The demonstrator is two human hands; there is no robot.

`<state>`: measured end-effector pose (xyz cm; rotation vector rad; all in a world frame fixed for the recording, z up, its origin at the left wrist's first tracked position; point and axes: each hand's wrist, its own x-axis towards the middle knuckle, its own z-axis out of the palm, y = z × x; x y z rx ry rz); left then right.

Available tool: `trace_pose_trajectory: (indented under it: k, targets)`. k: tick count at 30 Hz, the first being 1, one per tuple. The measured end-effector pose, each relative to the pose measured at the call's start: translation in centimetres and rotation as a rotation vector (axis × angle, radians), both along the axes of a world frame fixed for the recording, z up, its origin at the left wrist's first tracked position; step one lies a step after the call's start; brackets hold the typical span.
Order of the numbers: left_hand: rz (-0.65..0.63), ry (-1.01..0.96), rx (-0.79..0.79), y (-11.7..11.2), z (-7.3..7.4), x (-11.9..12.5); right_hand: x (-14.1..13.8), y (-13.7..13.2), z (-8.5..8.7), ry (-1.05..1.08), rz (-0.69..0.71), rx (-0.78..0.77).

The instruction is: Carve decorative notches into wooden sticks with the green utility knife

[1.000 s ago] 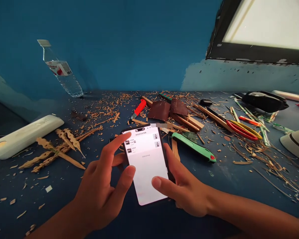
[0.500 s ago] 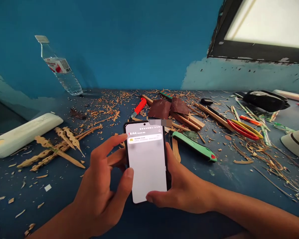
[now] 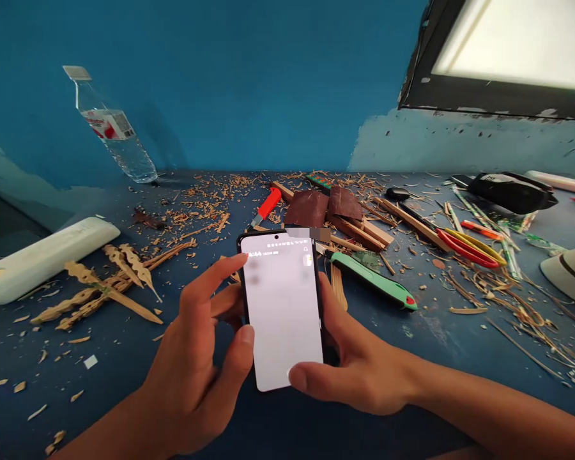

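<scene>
A smartphone point(image 3: 285, 313) stands upright in front of me, its screen lit with a pale, mostly blank page and a row of icons at the top. My left hand point(image 3: 196, 345) grips its left edge, thumb low on the side and index fingertip at the top left corner; the other fingers are partly hidden behind it. Around the right edge is my right hand point(image 3: 359, 358), thumb resting over the lower right of the screen. Just beyond the phone lie a green utility knife point(image 3: 374, 281), a red-handled knife point(image 3: 268, 207) and brown sandpaper pieces point(image 3: 309, 209).
Carved wooden sticks point(image 3: 110, 291) and a white elongated case point(image 3: 52, 259) lie to the left. A water bottle point(image 3: 119, 140) stands by the blue wall. On the right are red-and-yellow-handled pliers point(image 3: 469, 246), a black object point(image 3: 512, 191) and wood strips. Shavings litter the dark table point(image 3: 445, 396).
The notification bar near the top of the phone screen has slid away, leaving a small piece at the right edge. My right thumb has shifted slightly right.
</scene>
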<state>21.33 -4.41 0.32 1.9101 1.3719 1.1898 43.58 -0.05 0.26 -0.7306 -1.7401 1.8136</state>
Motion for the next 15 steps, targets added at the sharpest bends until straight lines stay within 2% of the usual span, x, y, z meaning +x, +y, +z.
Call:
trace_pose_trajectory:
  k: [7,15]
  targets:
    - [-0.025,0.01,0.021,0.0,-0.2,0.0,0.3,0.2,1.0,0.024,0.055,-0.203]
    - [-0.004,0.116,0.123,0.3,-0.5,0.0,0.5,0.3,1.0,-0.001,0.069,-0.18]
